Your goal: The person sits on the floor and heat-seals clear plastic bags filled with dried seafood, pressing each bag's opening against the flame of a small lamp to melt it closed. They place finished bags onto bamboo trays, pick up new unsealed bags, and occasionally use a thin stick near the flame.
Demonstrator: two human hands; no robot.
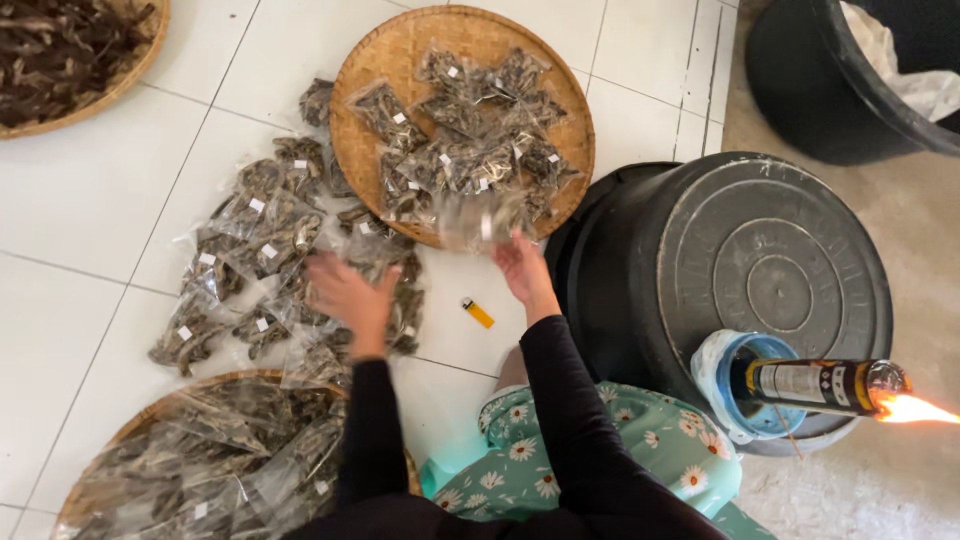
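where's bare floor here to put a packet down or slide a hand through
Bare tile lies between the yellow lighter and the round tray, left of the loose packet pile, and above the upturned black tub. It is crowded around the left hand; the right hand is at the tray's edge.
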